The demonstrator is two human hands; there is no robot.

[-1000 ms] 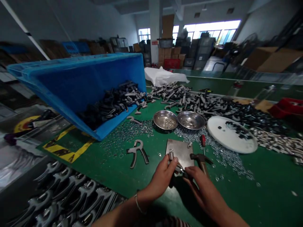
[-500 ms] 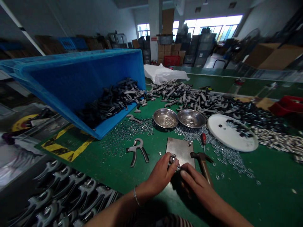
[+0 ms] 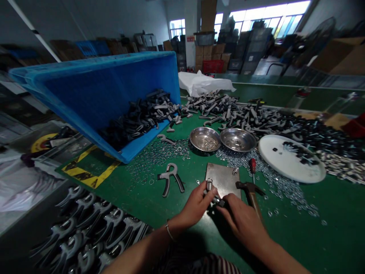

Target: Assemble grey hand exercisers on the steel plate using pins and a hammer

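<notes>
My left hand (image 3: 196, 201) is closed in a pinch around a coiled metal spring (image 3: 209, 184), which stands up above the thumb. Just right of that thumb, a bolt with a dark knob (image 3: 220, 202) sticks out toward my right hand (image 3: 243, 219). The right thumb and fingers are curled around the knob's end; their tips are partly hidden. Both hands are over the front edge of a square metal plate (image 3: 224, 177). An assembled grey-and-black hand gripper (image 3: 171, 179) lies on the green table to the left.
A hammer (image 3: 252, 196) and red-handled screwdriver (image 3: 253, 167) lie right of the plate. Behind stand two metal bowls (image 3: 205, 148) and a white plate (image 3: 316, 175) with black knobs. A tipped blue crate (image 3: 94, 95) holds handles. Finished grippers fill a box (image 3: 17, 243) at lower left.
The view has shifted slightly. The spring now shows more fully above my left thumb, and the dark knob has come into sight between the hands.
</notes>
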